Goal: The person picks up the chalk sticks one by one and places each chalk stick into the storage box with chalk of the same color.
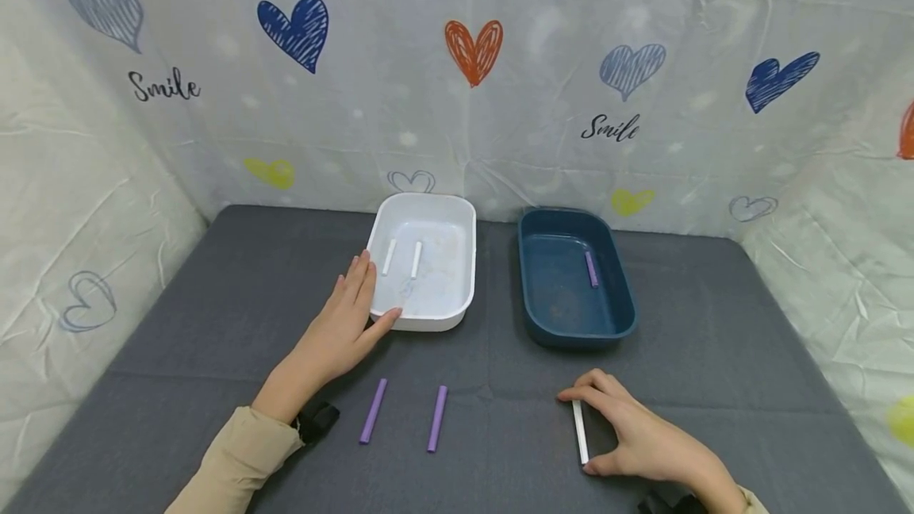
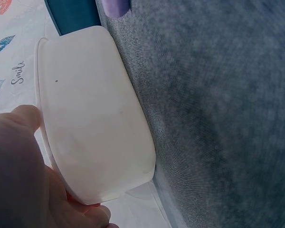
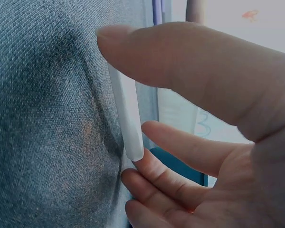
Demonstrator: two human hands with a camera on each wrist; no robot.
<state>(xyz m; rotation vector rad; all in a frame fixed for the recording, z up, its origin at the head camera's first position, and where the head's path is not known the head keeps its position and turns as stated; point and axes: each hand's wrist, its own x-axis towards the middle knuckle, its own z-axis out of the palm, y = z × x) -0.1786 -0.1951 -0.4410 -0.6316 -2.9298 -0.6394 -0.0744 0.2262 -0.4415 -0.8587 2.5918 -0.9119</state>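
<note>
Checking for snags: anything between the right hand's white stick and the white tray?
Nothing visible except the near rim of the white tray. The blue tray and two loose purple sticks lie off the direct line from the held white stick.

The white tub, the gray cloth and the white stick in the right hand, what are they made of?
The white tub looks like plastic, smooth with a soft sheen and a rounded rim. The gray cloth looks like matte woven fabric, because its tiny weave shows close up. The white stick is harder to tell: smooth and dull, maybe chalk, maybe plastic.
</note>
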